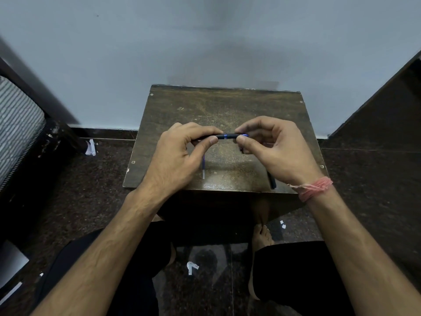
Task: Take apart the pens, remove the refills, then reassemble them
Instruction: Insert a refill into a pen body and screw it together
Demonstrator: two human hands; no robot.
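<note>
A dark pen (225,136) with a thin blue ring is held level above a small wooden table (227,106). My left hand (180,153) pinches its left part between thumb and forefinger. My right hand (273,149) pinches its right end, where a bit of blue shows. On the table under my left hand lies a refill (203,167), blue with a pale end. A second dark pen piece (272,181) lies near the front right edge, partly hidden by my right wrist.
The table stands against a pale blue wall (205,42). Dark furniture (387,110) rises at the right, and a striped cushion (16,124) on a dark frame at the left. Paper scraps (191,267) lie on the dark floor. My knees sit below the table's front edge.
</note>
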